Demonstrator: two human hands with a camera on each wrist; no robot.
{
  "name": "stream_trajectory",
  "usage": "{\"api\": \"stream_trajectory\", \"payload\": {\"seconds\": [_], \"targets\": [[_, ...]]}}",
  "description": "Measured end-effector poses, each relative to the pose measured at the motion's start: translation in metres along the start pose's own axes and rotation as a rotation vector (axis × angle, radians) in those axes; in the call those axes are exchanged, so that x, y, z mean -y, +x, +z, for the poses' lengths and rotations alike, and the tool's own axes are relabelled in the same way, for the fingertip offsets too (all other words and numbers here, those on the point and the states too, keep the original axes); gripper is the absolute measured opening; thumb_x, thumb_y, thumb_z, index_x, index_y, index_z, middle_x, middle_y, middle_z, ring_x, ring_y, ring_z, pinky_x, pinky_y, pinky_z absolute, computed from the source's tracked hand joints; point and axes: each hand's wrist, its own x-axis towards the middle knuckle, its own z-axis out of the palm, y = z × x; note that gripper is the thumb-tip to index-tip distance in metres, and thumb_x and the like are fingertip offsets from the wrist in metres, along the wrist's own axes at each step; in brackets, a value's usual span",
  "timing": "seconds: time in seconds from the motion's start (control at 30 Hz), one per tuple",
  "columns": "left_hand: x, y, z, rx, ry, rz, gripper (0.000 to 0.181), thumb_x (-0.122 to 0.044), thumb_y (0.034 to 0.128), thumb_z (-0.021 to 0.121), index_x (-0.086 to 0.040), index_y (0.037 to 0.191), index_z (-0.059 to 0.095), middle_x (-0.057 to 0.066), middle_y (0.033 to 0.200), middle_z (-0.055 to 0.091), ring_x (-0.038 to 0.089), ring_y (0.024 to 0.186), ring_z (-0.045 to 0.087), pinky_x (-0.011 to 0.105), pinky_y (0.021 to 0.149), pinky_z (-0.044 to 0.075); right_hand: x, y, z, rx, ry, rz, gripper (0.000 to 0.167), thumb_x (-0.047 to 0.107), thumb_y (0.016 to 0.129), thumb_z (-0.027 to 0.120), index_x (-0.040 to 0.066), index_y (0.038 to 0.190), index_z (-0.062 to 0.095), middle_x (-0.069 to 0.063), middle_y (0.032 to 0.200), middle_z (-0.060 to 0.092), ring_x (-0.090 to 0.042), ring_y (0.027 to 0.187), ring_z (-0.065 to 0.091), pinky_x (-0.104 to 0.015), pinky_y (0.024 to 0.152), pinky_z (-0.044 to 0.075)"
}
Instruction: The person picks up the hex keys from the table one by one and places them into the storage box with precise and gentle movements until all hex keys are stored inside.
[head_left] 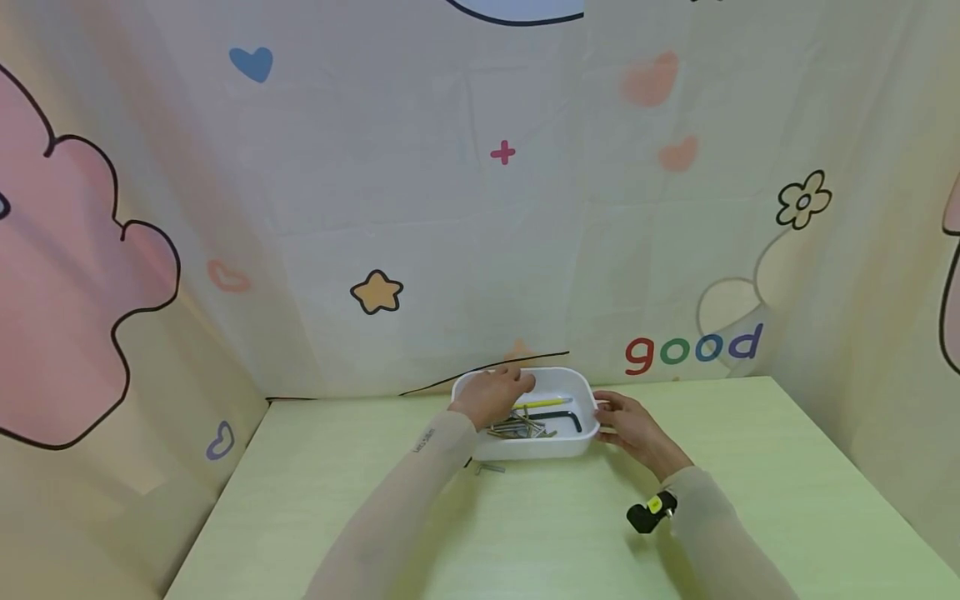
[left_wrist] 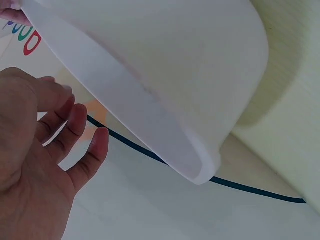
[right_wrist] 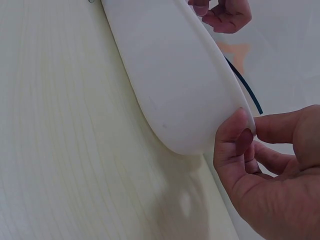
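Observation:
A white plastic tray (head_left: 525, 450) stands near the back of the table, holding several screws or bolts (head_left: 517, 427), a black hex key (head_left: 576, 419) and a yellow pencil-like stick (head_left: 543, 403). Over its left part hovers my left hand (head_left: 491, 396), fingers loosely bent; nothing shows between them in the left wrist view (left_wrist: 47, 135). At the right end, my right hand (head_left: 630, 429) pinches the tray's rim between thumb and fingers, as the right wrist view also shows (right_wrist: 270, 165). A small grey hex key (head_left: 490, 469) lies on the table before the tray.
The pale wood-grain table (head_left: 547, 533) meets a printed curtain (head_left: 450, 250) right behind the tray. Curtain also hangs along both sides. A black device with a yellow-green patch (head_left: 652, 511) sits at my right wrist.

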Motion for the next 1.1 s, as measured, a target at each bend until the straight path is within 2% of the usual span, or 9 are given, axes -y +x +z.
{"api": "stream_trajectory", "payload": {"seconds": [0.27,0.5,0.7,0.83,0.93,1.1], "targets": [[0.001,-0.003,0.000,-0.004,-0.008,-0.003,0.032,-0.022,0.1022,0.050,-0.026,0.134,0.051,-0.004,0.121,0.058,0.013,0.108,0.057,0.027,0.082,0.054,0.000,0.000,0.001,0.005,-0.005,-0.004,0.049,0.005,0.101,0.046,0.002,0.148,0.036,-0.014,0.122,0.046,-0.026,0.104,0.052,-0.026,0.078,0.054],[0.001,-0.012,0.000,-0.013,-0.020,-0.002,0.034,-0.027,0.1021,0.051,-0.026,0.136,0.050,-0.004,0.125,0.058,0.014,0.114,0.056,0.030,0.089,0.053,-0.001,0.001,0.001,-0.002,-0.011,-0.002,0.049,0.006,0.101,0.046,0.003,0.148,0.036,-0.014,0.123,0.046,-0.026,0.104,0.053,-0.026,0.078,0.054],[-0.001,-0.025,0.003,-0.051,-0.049,-0.002,0.034,-0.025,0.1024,0.050,-0.025,0.137,0.051,-0.004,0.125,0.059,0.016,0.115,0.056,0.032,0.092,0.053,-0.001,0.001,0.000,-0.016,-0.007,0.011,0.048,0.006,0.101,0.046,0.004,0.148,0.037,-0.013,0.123,0.046,-0.025,0.104,0.051,-0.026,0.080,0.055],[-0.002,-0.033,0.008,-0.094,-0.058,-0.002,0.033,-0.025,0.1022,0.050,-0.024,0.135,0.053,-0.003,0.121,0.060,0.015,0.110,0.057,0.031,0.087,0.054,-0.002,0.000,0.000,-0.001,-0.002,-0.001,0.048,0.007,0.101,0.046,0.002,0.148,0.037,-0.013,0.122,0.047,-0.023,0.102,0.052,-0.026,0.079,0.055],[-0.001,-0.039,0.010,-0.131,-0.051,0.000,0.032,-0.025,0.1015,0.051,-0.023,0.134,0.054,-0.003,0.120,0.061,0.016,0.108,0.058,0.030,0.085,0.055,-0.002,0.000,0.000,0.012,0.010,-0.017,0.048,0.006,0.101,0.046,0.000,0.147,0.036,-0.014,0.121,0.048,-0.023,0.100,0.054,-0.026,0.079,0.055],[-0.002,-0.052,0.009,-0.160,-0.032,0.007,0.033,-0.025,0.0996,0.055,-0.023,0.133,0.054,-0.003,0.123,0.060,0.016,0.109,0.057,0.030,0.085,0.054,-0.002,0.000,0.000,0.015,0.019,-0.026,0.048,0.005,0.101,0.046,0.000,0.148,0.035,-0.012,0.119,0.049,-0.022,0.100,0.053,-0.026,0.078,0.055]]}}
